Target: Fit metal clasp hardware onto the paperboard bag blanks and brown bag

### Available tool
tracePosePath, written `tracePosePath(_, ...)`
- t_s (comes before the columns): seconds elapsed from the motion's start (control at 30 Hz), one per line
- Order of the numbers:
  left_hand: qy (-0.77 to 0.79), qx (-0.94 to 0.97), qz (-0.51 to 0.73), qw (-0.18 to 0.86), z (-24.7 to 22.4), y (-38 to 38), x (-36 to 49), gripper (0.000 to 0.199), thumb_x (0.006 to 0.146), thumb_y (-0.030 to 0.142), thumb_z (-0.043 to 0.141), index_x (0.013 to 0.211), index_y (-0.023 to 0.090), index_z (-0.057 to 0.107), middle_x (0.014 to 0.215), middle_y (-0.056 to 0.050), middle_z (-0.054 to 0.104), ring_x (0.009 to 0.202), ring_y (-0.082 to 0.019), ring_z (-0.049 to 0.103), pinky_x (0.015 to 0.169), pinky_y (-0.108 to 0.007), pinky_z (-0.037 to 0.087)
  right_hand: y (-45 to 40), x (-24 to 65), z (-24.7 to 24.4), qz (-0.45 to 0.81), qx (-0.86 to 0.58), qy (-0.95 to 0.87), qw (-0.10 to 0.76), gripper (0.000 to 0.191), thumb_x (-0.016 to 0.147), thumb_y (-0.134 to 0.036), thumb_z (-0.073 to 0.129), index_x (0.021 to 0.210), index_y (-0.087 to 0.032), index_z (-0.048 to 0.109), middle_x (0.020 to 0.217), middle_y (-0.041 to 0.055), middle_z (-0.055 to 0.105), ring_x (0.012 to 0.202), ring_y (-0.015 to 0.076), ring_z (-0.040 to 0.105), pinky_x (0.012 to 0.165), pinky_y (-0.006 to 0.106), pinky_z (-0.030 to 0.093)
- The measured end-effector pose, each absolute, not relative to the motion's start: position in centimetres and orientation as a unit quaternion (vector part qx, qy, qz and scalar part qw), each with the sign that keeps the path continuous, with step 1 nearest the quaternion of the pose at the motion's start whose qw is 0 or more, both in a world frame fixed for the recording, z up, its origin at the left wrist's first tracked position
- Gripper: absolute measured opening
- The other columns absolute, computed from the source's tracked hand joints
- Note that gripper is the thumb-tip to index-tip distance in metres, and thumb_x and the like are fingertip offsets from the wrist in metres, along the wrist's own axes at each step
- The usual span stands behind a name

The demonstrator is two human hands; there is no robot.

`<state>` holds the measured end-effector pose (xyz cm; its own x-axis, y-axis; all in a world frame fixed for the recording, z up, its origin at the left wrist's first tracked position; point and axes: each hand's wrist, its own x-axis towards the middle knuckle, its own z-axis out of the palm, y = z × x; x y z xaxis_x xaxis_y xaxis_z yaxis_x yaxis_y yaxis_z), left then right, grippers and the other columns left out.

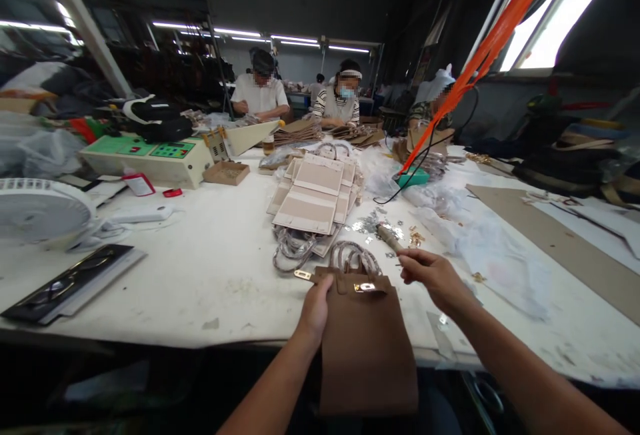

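Note:
My left hand (316, 308) grips the upper left edge of a brown leather bag piece (367, 348), thumb on its front. The piece hangs over the table's front edge. A shiny gold metal plate (367, 287) sits near its top, and another gold plate (303, 276) sticks out at its left corner. Wrapped handles (357, 256) arch behind its top. To the right, my right hand (425, 271) is closed on a short tool with a tan handle (389, 238); I cannot make out its kind. Small silver plates (373, 223) and gold fittings (416, 237) lie just beyond it.
A stack of beige bag panels (310, 195) stands mid-table. A green-topped machine (150, 155), cardboard box (226, 173) and fan (43, 211) are left. Plastic sheets (505, 268) and an orange strip (465, 81) are right. People (260, 91) sit across the table.

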<state>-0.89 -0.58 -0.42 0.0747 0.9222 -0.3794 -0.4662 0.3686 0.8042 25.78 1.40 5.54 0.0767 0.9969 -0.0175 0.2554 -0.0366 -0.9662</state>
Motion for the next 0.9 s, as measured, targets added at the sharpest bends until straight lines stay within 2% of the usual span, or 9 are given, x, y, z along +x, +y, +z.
tracePosePath(0.1, 0.462, 0.264, 0.514, 0.673, -1.0, -0.6, -0.9, 0.042, 0.086, 0.048, 0.067, 0.102, 0.011, 0.078, 0.097, -0.012, 0.081, 0.096, -0.031, 0.075, 0.097, -0.043, 0.055, -2.5, 20.2, 5.5, 0.546, -0.490, -0.492, 0.468, 0.050, 0.072, -0.045, 0.090, 0.113, -0.019, 0.078, 0.083, 0.0053, 0.076, 0.072, 0.0201, 0.069, 0.068, 0.032, 0.058)
tracePosePath(0.2, 0.472, 0.286, 0.524, 0.649, -1.4, -0.5, -1.0, 0.047, 0.082, 0.055, 0.068, 0.098, 0.012, 0.079, 0.104, -0.013, 0.080, 0.103, -0.032, 0.073, 0.101, -0.043, 0.052, -4.6, 15.9, 4.1, 0.571, -0.491, -0.498, 0.431, 0.049, 0.079, -0.051, 0.084, 0.116, -0.020, 0.078, 0.073, 0.0040, 0.074, 0.065, 0.0187, 0.067, 0.063, 0.030, 0.056)
tracePosePath(0.3, 0.489, 0.311, 0.540, 0.610, -1.7, -0.5, -1.1, 0.051, 0.080, 0.060, 0.067, 0.096, 0.013, 0.079, 0.108, -0.012, 0.080, 0.111, -0.031, 0.069, 0.107, -0.042, 0.047, -4.7, 13.7, 2.4, 0.488, -0.542, -0.541, 0.419, 0.045, 0.088, -0.056, 0.072, 0.113, -0.020, 0.081, 0.069, 0.0038, 0.071, 0.058, 0.0172, 0.062, 0.054, 0.028, 0.051)
tracePosePath(0.43, 0.510, 0.341, 0.546, 0.571, -2.0, -0.4, -1.1, 0.053, 0.078, 0.065, 0.064, 0.084, 0.014, 0.077, 0.093, -0.011, 0.079, 0.107, -0.032, 0.068, 0.104, -0.042, 0.047, -3.8, 13.1, 1.7, 0.374, -0.562, -0.597, 0.433, 0.036, 0.092, -0.052, 0.066, 0.106, -0.022, 0.082, 0.090, 0.0070, 0.075, 0.066, 0.0189, 0.066, 0.052, 0.027, 0.051)
tracePosePath(0.53, 0.526, 0.354, 0.539, 0.555, -2.1, -0.5, -1.0, 0.052, 0.080, 0.066, 0.061, 0.078, 0.015, 0.074, 0.084, -0.010, 0.078, 0.102, -0.031, 0.068, 0.100, -0.041, 0.047, -3.5, 13.0, 2.3, 0.359, -0.581, -0.609, 0.403, 0.033, 0.095, -0.047, 0.062, 0.106, -0.022, 0.081, 0.073, 0.0032, 0.073, 0.060, 0.0189, 0.067, 0.054, 0.027, 0.051)
tracePosePath(0.63, 0.533, 0.366, 0.531, 0.548, -1.9, -0.8, -0.9, 0.053, 0.084, 0.065, 0.057, 0.079, 0.015, 0.074, 0.085, -0.010, 0.078, 0.096, -0.030, 0.069, 0.094, -0.040, 0.049, -3.3, 12.8, 2.9, 0.333, -0.604, -0.627, 0.362, 0.029, 0.095, -0.043, 0.061, 0.097, -0.022, 0.081, 0.059, -0.0003, 0.069, 0.053, 0.0179, 0.065, 0.055, 0.027, 0.048)
tracePosePath(0.77, 0.535, 0.381, 0.522, 0.545, -1.7, -1.0, -0.9, 0.054, 0.088, 0.064, 0.052, 0.081, 0.016, 0.074, 0.084, -0.010, 0.077, 0.088, -0.028, 0.069, 0.086, -0.038, 0.050, -3.1, 12.8, 3.3, 0.274, -0.622, -0.665, 0.309, 0.028, 0.092, -0.040, 0.063, 0.077, -0.022, 0.078, 0.060, 0.0008, 0.071, 0.055, 0.0182, 0.065, 0.055, 0.027, 0.043)
tracePosePath(0.9, 0.544, 0.387, 0.516, 0.537, -2.0, -1.1, -1.0, 0.052, 0.090, 0.063, 0.051, 0.073, 0.017, 0.070, 0.075, -0.007, 0.074, 0.081, -0.025, 0.065, 0.083, -0.037, 0.048, -3.1, 12.8, 3.5, 0.242, -0.627, -0.686, 0.280, 0.028, 0.092, -0.038, 0.062, 0.071, -0.022, 0.074, 0.066, 0.0015, 0.072, 0.062, 0.0188, 0.065, 0.058, 0.028, 0.040)
